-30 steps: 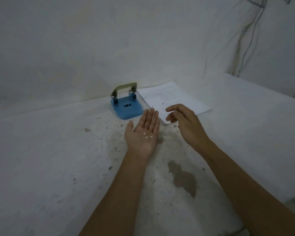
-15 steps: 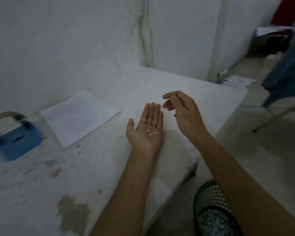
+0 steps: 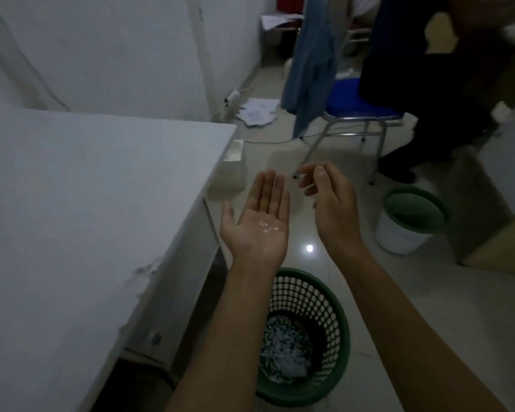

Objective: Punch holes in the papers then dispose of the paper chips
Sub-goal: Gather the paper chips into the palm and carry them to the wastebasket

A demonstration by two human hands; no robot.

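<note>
My left hand [image 3: 257,224] is held flat, palm up, past the table's right edge, with a few small white paper chips [image 3: 268,228] lying on the palm. My right hand [image 3: 329,203] hovers just to its right, fingers loosely curled and apart, with nothing in it. Below my left forearm a green mesh waste basket [image 3: 335,325] stands on the floor, with white shredded paper at its bottom. The hole punch and the papers are out of view.
The white table [image 3: 87,203] fills the left side. A white bin with a green rim [image 3: 411,230] stands to the right. A blue chair [image 3: 357,110] with a person seated in dark clothes [image 3: 422,84] is behind. Loose papers [image 3: 257,111] lie on the floor.
My view has swung right, away from the punch and papers. Both hands have moved off the table's edge to above the floor, the chips still on my left palm.
</note>
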